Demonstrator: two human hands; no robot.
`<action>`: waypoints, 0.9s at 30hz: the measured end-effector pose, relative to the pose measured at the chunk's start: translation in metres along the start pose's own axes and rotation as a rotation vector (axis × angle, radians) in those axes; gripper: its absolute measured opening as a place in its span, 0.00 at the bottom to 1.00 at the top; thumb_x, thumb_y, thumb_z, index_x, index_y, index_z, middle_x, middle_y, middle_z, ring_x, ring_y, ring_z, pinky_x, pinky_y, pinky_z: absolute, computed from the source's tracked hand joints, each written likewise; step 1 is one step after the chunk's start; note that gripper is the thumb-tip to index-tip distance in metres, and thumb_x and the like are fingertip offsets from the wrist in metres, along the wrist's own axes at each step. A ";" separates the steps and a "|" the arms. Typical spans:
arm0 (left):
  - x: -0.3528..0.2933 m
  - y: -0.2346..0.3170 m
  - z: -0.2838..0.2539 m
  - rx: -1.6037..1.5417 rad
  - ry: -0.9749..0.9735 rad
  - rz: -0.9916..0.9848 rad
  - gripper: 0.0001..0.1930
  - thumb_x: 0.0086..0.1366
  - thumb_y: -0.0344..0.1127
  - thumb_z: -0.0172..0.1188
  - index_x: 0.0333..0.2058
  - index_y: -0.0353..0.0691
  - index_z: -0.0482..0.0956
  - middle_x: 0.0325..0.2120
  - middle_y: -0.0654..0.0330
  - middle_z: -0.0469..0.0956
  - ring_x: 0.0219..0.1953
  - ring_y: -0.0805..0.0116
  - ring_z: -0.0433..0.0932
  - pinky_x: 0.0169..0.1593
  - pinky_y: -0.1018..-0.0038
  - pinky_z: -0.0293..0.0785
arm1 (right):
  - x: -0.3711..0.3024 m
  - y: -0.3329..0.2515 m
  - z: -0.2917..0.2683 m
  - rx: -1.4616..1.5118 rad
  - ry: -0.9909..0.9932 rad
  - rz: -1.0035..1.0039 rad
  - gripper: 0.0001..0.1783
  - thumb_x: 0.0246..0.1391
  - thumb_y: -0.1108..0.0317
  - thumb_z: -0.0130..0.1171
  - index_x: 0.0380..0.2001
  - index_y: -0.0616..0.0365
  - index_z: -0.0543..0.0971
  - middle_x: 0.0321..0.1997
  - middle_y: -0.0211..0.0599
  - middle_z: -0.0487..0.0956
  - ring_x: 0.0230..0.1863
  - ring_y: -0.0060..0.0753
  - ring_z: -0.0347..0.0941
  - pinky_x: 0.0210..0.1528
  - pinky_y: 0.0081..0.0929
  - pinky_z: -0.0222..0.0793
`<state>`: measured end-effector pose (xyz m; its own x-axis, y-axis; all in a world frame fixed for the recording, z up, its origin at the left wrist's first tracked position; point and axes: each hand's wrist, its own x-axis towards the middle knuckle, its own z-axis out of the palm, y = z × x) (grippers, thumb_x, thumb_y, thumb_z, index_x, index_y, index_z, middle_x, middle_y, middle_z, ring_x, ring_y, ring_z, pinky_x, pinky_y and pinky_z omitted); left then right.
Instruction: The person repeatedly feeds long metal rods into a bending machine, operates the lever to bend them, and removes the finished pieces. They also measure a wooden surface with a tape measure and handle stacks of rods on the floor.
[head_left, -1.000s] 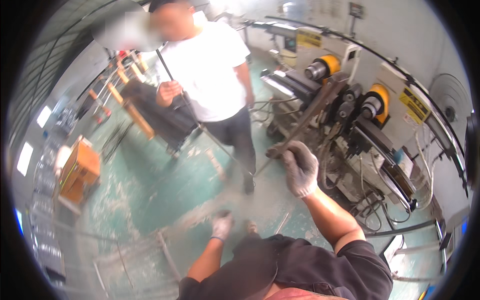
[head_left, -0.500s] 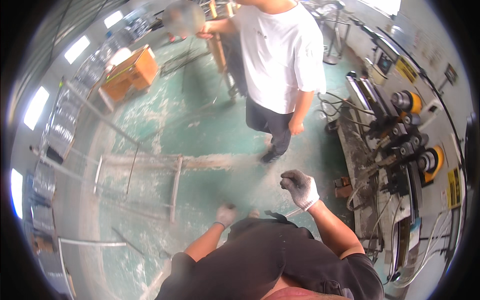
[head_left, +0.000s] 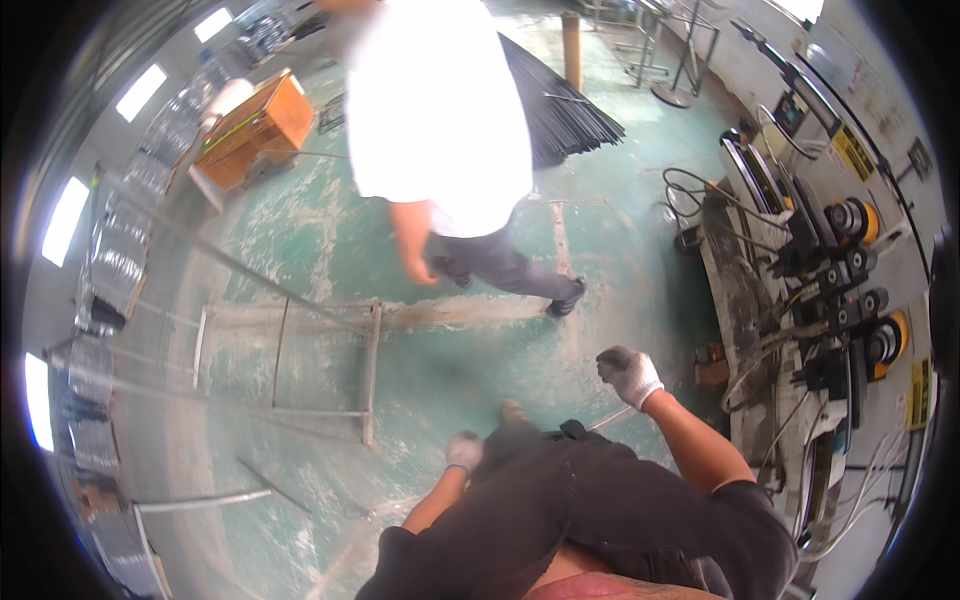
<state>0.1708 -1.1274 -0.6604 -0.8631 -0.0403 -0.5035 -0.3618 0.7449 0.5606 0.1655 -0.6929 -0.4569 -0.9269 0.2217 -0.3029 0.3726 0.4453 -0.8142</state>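
My right hand (head_left: 630, 376) wears a whitish knit glove with dark grey finger ends. It is raised ahead of my body, its fingers curled in, and I see nothing sticking out of it. My left hand (head_left: 463, 450), in a pale glove, hangs low beside my dark trousers; its fingers are blurred and partly hidden. A thin light strip (head_left: 611, 418) shows just below my right hand; whether it is a rod or a line on the floor I cannot tell. Neither hand visibly touches any object.
A person in a white shirt (head_left: 440, 120) walks ahead. At the right stands a machine bench (head_left: 735, 290) with yellow-and-black rollers and cables. A metal frame (head_left: 372, 375) lies to the left, an orange-brown wooden box (head_left: 258, 130) beyond it. Dark rods (head_left: 565, 110) are bundled behind the person.
The person in white has moved left and nearer, uncovering the bundle of dark rods. The round grey thing by that person's hand is out of sight. My hands appear slightly farther right.
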 end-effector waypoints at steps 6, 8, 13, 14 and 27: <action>0.120 -0.041 -0.055 -0.375 -0.017 -0.154 0.11 0.71 0.35 0.62 0.43 0.34 0.87 0.30 0.53 0.86 0.30 0.61 0.84 0.35 0.62 0.81 | 0.049 0.021 0.051 0.250 0.136 0.321 0.16 0.69 0.66 0.64 0.51 0.69 0.87 0.38 0.41 0.90 0.34 0.30 0.86 0.40 0.31 0.83; 0.146 -0.039 -0.078 -0.390 0.023 -0.146 0.09 0.71 0.34 0.61 0.41 0.35 0.86 0.28 0.55 0.84 0.27 0.64 0.81 0.33 0.64 0.78 | 0.061 0.040 0.066 0.152 0.129 0.380 0.16 0.67 0.66 0.64 0.50 0.69 0.87 0.37 0.41 0.90 0.34 0.30 0.86 0.40 0.32 0.83; 0.180 0.028 -0.123 -0.537 0.007 -0.229 0.07 0.69 0.29 0.63 0.41 0.35 0.86 0.29 0.58 0.83 0.28 0.67 0.81 0.31 0.66 0.77 | 0.097 0.084 0.082 0.022 0.137 0.563 0.16 0.64 0.65 0.65 0.47 0.67 0.89 0.34 0.41 0.90 0.32 0.31 0.86 0.38 0.32 0.83; 0.188 0.028 -0.124 -0.569 0.019 -0.247 0.07 0.69 0.30 0.63 0.41 0.35 0.86 0.29 0.57 0.84 0.28 0.67 0.81 0.31 0.66 0.77 | 0.107 0.087 0.083 0.017 0.129 0.589 0.16 0.64 0.65 0.64 0.47 0.66 0.89 0.33 0.40 0.90 0.30 0.32 0.86 0.36 0.34 0.84; 0.334 0.121 -0.219 -0.084 -0.050 -0.072 0.16 0.69 0.41 0.62 0.41 0.34 0.91 0.32 0.48 0.90 0.38 0.52 0.90 0.46 0.57 0.83 | 0.476 0.054 0.109 -0.249 0.074 0.425 0.16 0.65 0.60 0.66 0.46 0.59 0.91 0.36 0.44 0.91 0.33 0.35 0.89 0.41 0.37 0.85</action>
<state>-0.2383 -1.1971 -0.6164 -0.8157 -0.0567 -0.5757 -0.4523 0.6829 0.5736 -0.2605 -0.6582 -0.6990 -0.6880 0.4858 -0.5391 0.7249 0.4940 -0.4801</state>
